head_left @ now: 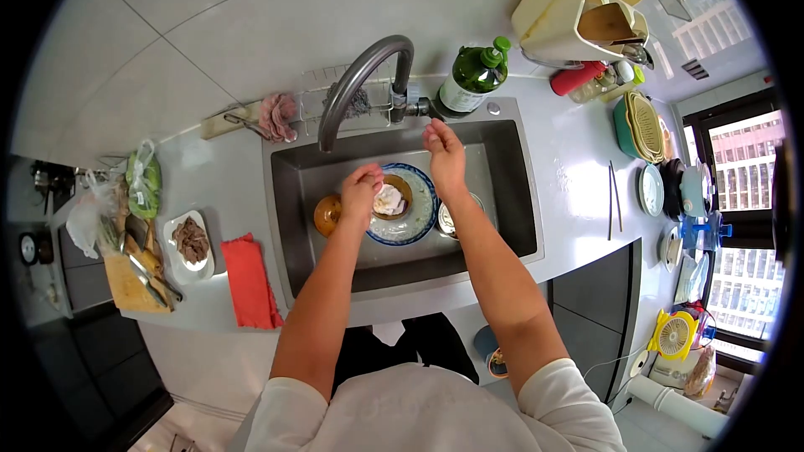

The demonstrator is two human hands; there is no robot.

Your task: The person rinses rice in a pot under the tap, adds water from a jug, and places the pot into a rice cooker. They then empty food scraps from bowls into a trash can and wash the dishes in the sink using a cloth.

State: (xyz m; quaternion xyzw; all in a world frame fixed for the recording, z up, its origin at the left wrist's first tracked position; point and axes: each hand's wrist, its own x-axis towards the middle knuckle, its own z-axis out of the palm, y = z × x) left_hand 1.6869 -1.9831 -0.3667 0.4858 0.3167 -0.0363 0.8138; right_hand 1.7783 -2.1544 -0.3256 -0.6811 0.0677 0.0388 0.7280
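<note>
My left hand [362,189] is over the sink with its fingers curled at a crumpled white cloth [389,200]. The cloth lies in an amber bowl [405,185], which sits on a blue-rimmed plate [430,222]. Below the base of the grey faucet [362,75], my right hand [445,157] is raised, its fingers drawn together at the dark faucet handle [433,108]. A second amber bowl [326,216] is left of the plate. Partly hidden by my right forearm is a round white-and-metallic dish [446,219]. No running water shows under the spout.
A green pump bottle [476,77] stands behind the sink [524,201], beside a wire rack [314,94]. Leftward are a red cloth [250,281], a plate of meat [177,264] and a cutting board with knives [134,285]. Chopsticks [615,201] lie to the right.
</note>
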